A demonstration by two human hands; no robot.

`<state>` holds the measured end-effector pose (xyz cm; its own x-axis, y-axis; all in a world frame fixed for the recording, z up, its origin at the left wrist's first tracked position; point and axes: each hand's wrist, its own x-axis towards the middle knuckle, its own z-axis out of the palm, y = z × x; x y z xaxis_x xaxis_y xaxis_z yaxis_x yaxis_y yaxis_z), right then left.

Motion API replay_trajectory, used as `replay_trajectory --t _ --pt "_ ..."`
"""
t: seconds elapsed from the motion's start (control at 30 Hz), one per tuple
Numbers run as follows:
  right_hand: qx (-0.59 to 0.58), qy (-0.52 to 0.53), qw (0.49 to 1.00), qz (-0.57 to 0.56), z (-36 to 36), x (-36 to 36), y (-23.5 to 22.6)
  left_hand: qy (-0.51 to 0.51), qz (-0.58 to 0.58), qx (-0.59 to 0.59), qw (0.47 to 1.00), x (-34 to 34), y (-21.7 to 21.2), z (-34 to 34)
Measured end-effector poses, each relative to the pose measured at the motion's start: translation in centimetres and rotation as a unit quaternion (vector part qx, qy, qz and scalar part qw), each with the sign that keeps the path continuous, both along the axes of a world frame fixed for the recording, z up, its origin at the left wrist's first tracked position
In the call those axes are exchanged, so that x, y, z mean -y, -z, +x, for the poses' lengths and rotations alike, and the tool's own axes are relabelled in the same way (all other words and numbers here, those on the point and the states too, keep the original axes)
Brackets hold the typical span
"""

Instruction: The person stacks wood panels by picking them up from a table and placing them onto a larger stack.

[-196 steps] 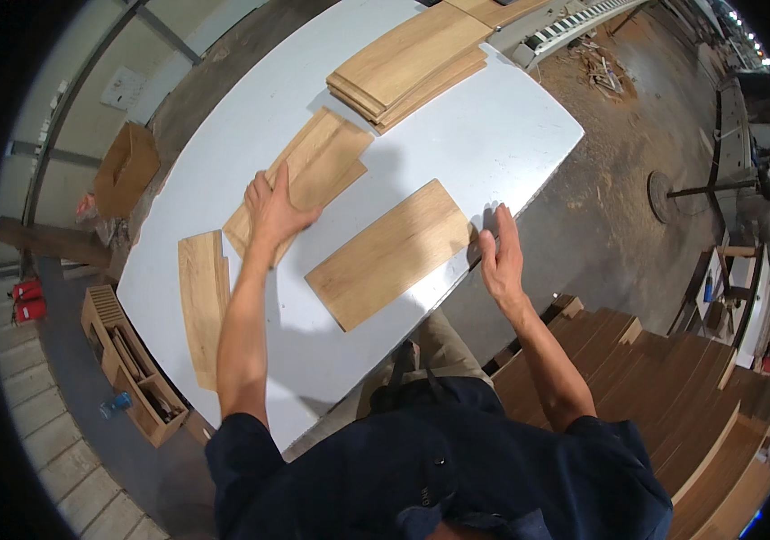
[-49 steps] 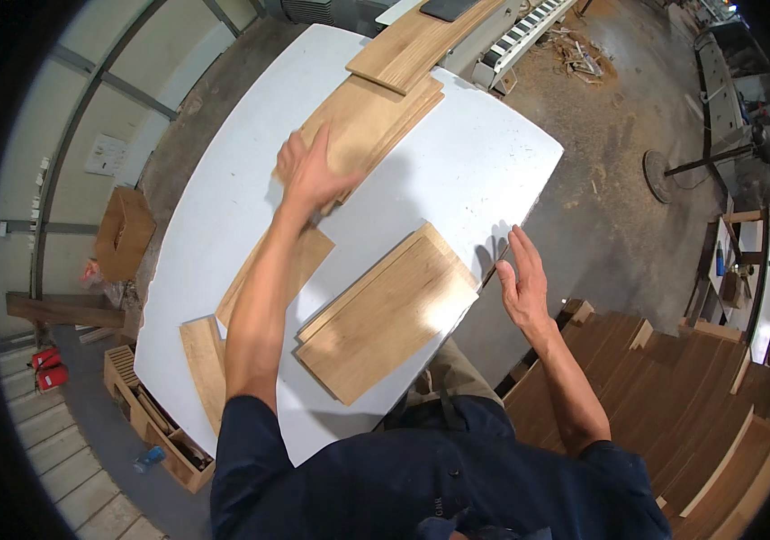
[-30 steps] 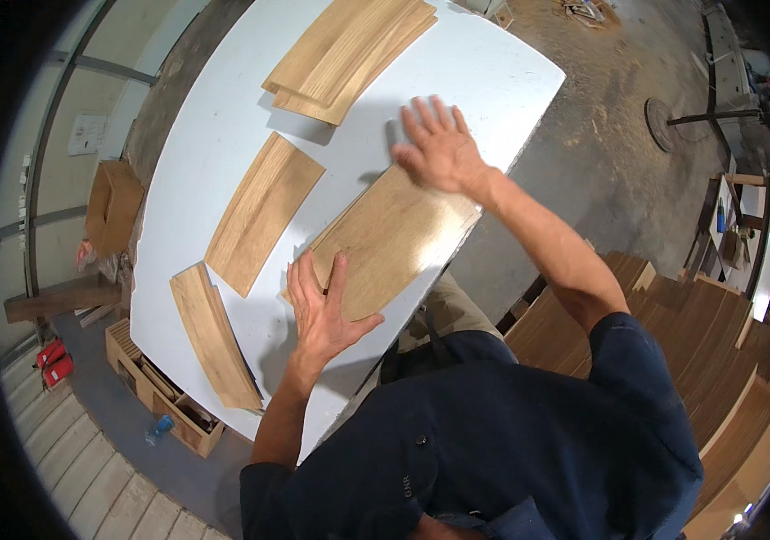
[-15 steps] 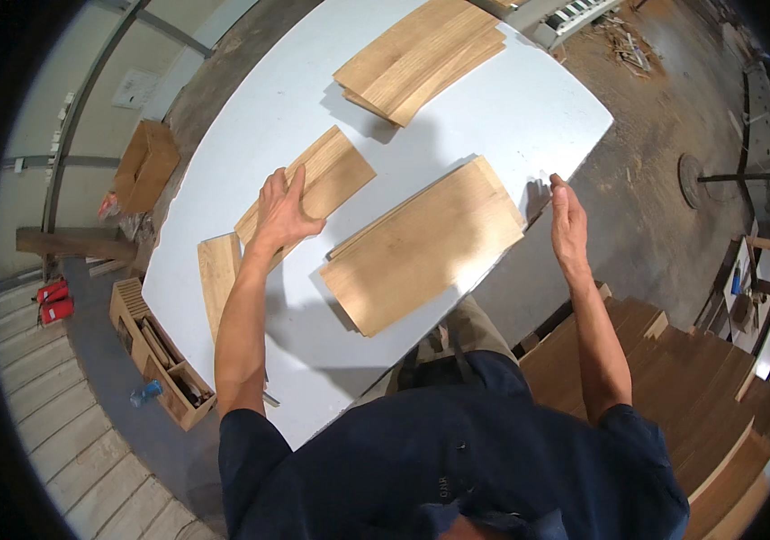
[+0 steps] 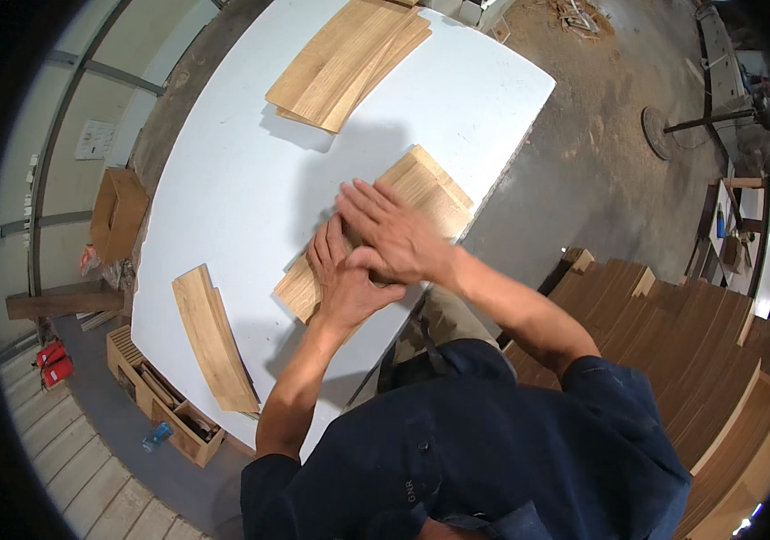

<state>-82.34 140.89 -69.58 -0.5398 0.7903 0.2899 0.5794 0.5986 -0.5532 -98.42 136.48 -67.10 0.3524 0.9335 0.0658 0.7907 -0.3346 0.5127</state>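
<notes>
Flat wood-grain planks (image 5: pixel 430 184) lie stacked in the middle of the white table (image 5: pixel 223 189), running from lower left to upper right. My left hand (image 5: pixel 342 281) rests on the top of this stack, its fingers stretched over the plank and its thumb pointing right. Just beyond and to the right, my right hand (image 5: pixel 394 236) lies flat with long fingers across the same planks, crossing close over the left fingertips. Both hands cover the stack's middle, and the right one is a little blurred.
A fanned pile of planks (image 5: pixel 340 67) sits at the table's far side, and narrower planks (image 5: pixel 214 337) lie at its left. Stacked brown boards (image 5: pixel 637 333) stand on the floor at right. A wooden box (image 5: pixel 160 387) stands off the table's left edge.
The plank under my left hand has moved right onto the middle stack. My right hand has come in from the table's right edge onto the planks. The view has shifted.
</notes>
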Motion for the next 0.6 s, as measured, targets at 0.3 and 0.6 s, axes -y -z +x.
replay_trajectory --t 0.3,0.6 --pt "0.190 0.227 0.953 -0.060 11.9 -9.0 4.1 0.043 -0.045 -0.074 0.995 -0.9 -0.7 -0.1" --pt "-0.061 0.361 0.921 -0.129 16.3 -0.9 4.1 -0.094 0.029 -0.178 0.979 -28.3 1.5 1.7"
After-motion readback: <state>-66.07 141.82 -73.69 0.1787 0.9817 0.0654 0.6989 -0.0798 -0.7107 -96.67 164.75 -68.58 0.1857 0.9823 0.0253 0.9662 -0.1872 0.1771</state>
